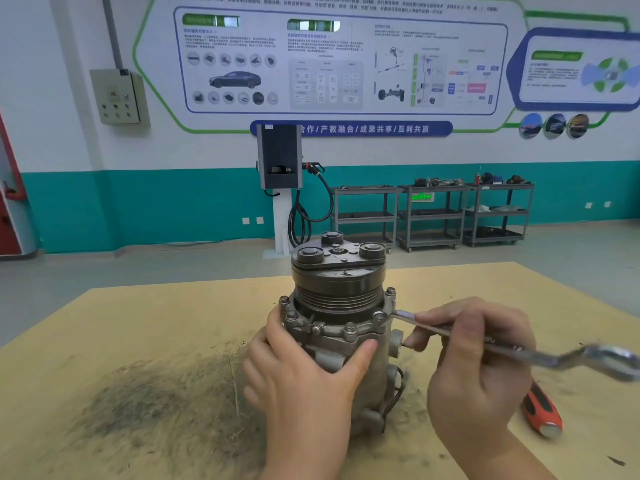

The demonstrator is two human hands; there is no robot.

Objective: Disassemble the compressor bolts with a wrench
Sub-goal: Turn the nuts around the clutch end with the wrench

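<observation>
On the stained wooden bench (138, 341), compressor (341, 327) stands upright. Left hand (304, 372) wraps the housing. Right hand (474, 362) pinches the combination wrench (446, 330), ring end on the right flange bolt (380, 317). Seat ring fully, keep handle level, brace housing hard, pull steadily.

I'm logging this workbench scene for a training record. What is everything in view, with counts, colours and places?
compressor: one, grey and black, upright at table centre
flange bolts: several, silver, around the compressor rim
wrench: one, silver, ring end on a right-side bolt
orange-and-black handle: one, on the table at right
table: one, tan, smudged dark
carts: three, grey, by the far wall
charging unit: one, dark, on a white post
left hand: steadies the compressor
right hand: holds the wrench
</observation>
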